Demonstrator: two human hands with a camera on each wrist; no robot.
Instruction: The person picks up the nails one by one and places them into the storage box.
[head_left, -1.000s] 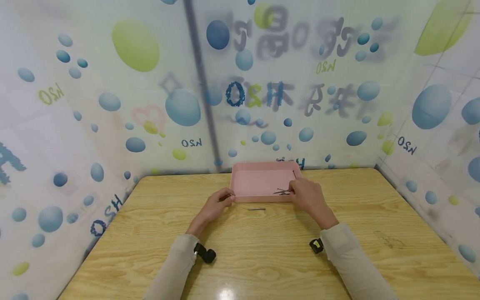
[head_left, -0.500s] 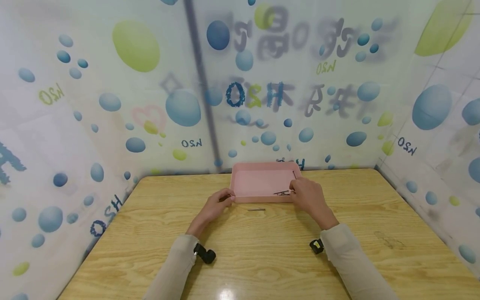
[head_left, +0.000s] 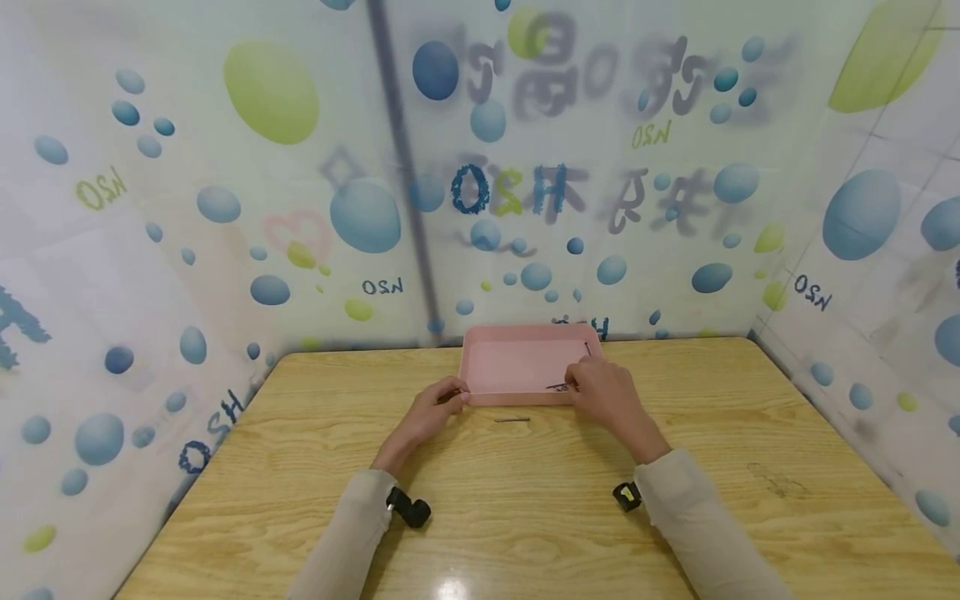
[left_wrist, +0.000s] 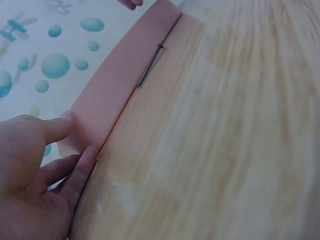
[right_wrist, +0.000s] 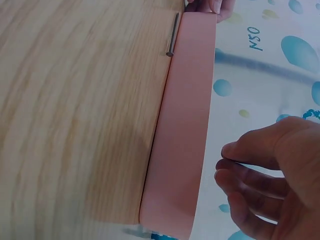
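Note:
A shallow pink tray (head_left: 517,358) stands at the back of the wooden table. My left hand (head_left: 435,407) holds its near left corner; in the left wrist view the thumb (left_wrist: 60,127) lies at the rim and the fingers lie low along the side. Over the tray's near right corner is my right hand (head_left: 603,387), beside several dark nails (head_left: 557,387). Its thumb and fingers (right_wrist: 240,172) are curled with the tips close together; I cannot tell whether a nail is between them. Another nail (head_left: 588,349) leans at the tray's right wall.
One loose nail (head_left: 512,419) lies on the table (head_left: 480,500) just in front of the tray's near wall. A bubble-printed curtain (head_left: 480,250) hangs close behind the tray, and similar sheets line both sides.
My right hand has shifted slightly left over the nails in the tray. The left hand, the tray and the loose nail on the table stay where they were.

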